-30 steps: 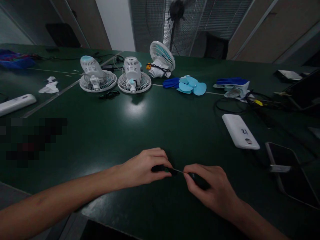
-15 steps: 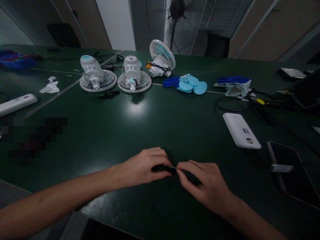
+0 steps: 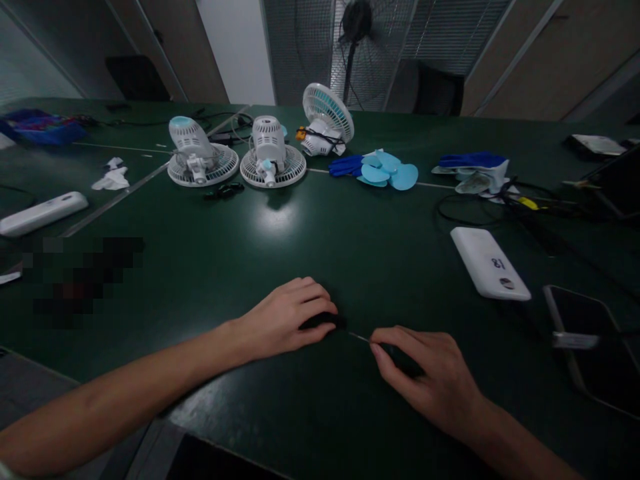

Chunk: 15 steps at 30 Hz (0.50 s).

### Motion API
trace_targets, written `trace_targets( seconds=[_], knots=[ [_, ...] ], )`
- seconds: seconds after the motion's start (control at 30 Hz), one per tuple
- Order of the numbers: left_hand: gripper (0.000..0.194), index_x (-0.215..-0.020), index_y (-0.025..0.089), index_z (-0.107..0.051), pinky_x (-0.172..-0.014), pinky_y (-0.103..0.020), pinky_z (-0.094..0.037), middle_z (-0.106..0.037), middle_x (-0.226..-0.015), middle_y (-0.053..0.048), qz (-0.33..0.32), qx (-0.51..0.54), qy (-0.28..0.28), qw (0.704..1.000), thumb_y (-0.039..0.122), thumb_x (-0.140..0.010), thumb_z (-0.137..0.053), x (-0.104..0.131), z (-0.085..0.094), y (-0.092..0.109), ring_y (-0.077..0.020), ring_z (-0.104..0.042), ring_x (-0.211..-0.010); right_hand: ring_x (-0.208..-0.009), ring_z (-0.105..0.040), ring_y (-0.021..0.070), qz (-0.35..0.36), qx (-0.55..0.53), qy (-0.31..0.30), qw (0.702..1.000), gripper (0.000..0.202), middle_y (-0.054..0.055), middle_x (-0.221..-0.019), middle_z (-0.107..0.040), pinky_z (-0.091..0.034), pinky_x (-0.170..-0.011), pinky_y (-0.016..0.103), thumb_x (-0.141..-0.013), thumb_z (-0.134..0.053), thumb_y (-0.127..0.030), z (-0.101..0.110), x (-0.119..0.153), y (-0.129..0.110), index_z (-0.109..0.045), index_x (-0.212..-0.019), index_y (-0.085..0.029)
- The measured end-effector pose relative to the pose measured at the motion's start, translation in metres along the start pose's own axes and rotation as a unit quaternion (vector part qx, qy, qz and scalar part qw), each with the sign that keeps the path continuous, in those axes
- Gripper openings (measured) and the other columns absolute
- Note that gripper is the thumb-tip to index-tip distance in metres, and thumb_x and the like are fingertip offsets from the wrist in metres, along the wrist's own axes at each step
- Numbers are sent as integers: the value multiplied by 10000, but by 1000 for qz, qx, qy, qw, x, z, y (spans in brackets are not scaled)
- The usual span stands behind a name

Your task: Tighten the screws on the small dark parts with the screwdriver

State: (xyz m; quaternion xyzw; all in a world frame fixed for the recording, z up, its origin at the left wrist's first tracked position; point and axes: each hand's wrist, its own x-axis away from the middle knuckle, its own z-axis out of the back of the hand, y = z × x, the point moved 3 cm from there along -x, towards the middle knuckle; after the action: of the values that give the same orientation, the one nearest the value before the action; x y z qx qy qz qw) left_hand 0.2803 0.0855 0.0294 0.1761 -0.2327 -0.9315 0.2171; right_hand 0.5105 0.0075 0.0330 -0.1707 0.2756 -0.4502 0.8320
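Observation:
My left hand (image 3: 295, 317) rests on the dark green table (image 3: 240, 267) at the lower middle, its fingers closed around a small black object (image 3: 323, 321) that is mostly hidden. To its right, my right hand (image 3: 430, 373) pinches a thin tool with a metal shaft (image 3: 359, 337); a dark handle seems to lie under the palm. The shaft's tip points at the black object and stands a little apart from it.
Three white fans (image 3: 204, 163) stand at the back, with light blue blades (image 3: 387, 170) and gloves (image 3: 473, 163) to their right. A white power bank (image 3: 490, 263) and a phone (image 3: 590, 333) lie at the right. A white case (image 3: 44, 213) sits at the left.
My right hand has moved right and slightly down, drawing the shaft away from the black object. My left hand has shifted slightly up and left. The view has moved a little.

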Motion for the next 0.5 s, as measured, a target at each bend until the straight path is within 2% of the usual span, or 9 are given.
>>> trace_targets(
  seconds=[0.17,0.23,0.3,0.4,0.5],
  knots=[
    [316,-1219,196,-625,-958,-389,-414,-594,-1251,-112,8,-13,-19,1000,410,-986,-620,2,3,3,-262,-532,-1162,-608,-659,107,-1,-10,-6,1000,132,-24,-794,-711,-452,-590,250,-1008,-529,-222,-1,2,1,-659,-1032,-221],
    [286,-1217,204,-621,-974,-386,-403,-584,-1284,-110,4,-11,-27,1000,393,-1003,-599,2,5,4,-260,-521,-1200,-618,-661,106,-4,-15,-10,1000,119,-30,-797,-708,-453,-593,249,-1006,-541,-222,-1,2,1,-656,-1036,-224],
    [245,-1202,210,-624,-999,-387,-393,-580,-1300,-104,11,-18,-26,999,369,-1024,-564,2,9,-3,-254,-514,-1223,-625,-666,103,-4,-20,-10,1000,113,-35,-805,-708,-458,-594,244,-1005,-550,-226,-1,3,2,-655,-1048,-227],
    [231,-1180,216,-636,-1026,-401,-384,-584,-1306,-99,58,-62,5,996,364,-1038,-528,11,28,-39,-254,-516,-1232,-634,-671,104,-4,-22,-13,1000,124,-36,-817,-711,-468,-594,243,-1011,-547,-236,0,5,3,-656,-1070,-231],
    [306,-1178,203,-643,-1037,-429,-396,-598,-1283,-119,146,-120,71,979,436,-1026,-515,37,66,-102,-278,-535,-1192,-645,-674,108,-4,-19,-24,1000,137,-36,-823,-710,-474,-599,247,-1020,-541,-247,-1,6,5,-653,-1098,-234]
  ],
)
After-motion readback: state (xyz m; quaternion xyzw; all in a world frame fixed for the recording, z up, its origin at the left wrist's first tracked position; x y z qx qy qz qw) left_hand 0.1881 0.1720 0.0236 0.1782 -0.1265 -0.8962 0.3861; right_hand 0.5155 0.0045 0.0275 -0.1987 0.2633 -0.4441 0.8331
